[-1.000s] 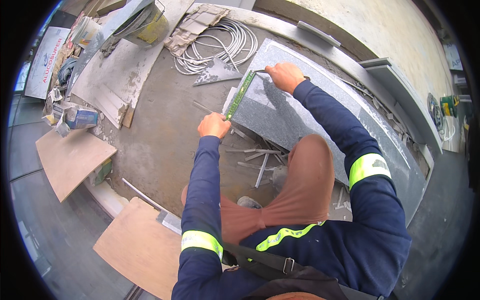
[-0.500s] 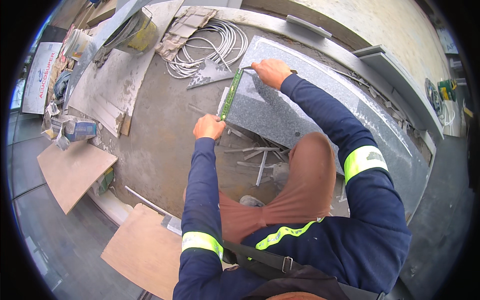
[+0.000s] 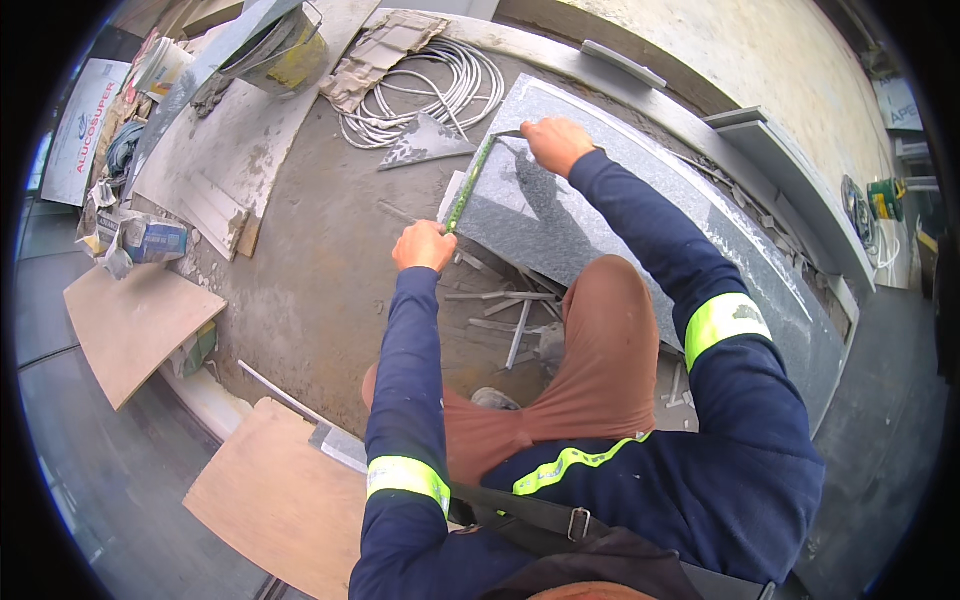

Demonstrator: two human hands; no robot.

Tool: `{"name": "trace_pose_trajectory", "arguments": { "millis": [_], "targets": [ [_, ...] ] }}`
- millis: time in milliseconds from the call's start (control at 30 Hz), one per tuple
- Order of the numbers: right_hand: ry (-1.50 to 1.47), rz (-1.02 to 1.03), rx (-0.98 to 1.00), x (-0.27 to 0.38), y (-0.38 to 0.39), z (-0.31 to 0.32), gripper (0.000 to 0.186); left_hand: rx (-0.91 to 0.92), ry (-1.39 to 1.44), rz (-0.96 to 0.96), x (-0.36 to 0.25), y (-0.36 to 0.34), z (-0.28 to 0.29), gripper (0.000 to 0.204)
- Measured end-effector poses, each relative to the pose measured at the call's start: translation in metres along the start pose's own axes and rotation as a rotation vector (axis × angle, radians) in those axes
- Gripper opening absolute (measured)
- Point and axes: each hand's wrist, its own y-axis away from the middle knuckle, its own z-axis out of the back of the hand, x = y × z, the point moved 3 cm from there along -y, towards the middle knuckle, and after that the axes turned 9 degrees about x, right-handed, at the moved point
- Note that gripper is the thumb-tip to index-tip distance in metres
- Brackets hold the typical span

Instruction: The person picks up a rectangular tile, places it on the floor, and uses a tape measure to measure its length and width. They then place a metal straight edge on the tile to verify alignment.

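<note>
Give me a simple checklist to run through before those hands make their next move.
1. Left hand at the near end of the green strip: ok.
2. Green strip lying by the left end of the grey slab: ok.
3. Right hand holding the thin dark tool: ok.
4. Fine markings on the strip readable: cannot tell, too small.
5. Ground beside the slab free of thin scraps: not ok.

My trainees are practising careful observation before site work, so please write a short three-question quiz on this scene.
1. True or false: the left hand holds the near end of the green strip.
2. Which hand is closer to the strip's far end? A: left; B: right.
3. Fill in: the grey offcut beside the coiled cable is ___ in shape.

Key: 1. True. 2. B, the right hand. 3. Triangular.
</note>
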Motion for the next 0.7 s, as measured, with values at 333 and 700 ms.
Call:
{"name": "trace_pose_trajectory", "arguments": {
  "millis": [333, 700],
  "targets": [
    [-0.844, -0.534, -0.068, -0.045, 0.26, -0.023, 0.029, 0.029, 0.264, -0.081, 0.018, 0.138, 0.021, 0.049],
    [-0.918, -1.417, 0.553, 0.058, 0.664, 0.021, 0.043, 0.38, 0.222, -0.057, -0.069, 0.337, 0.175, 0.077]
  ]
}}
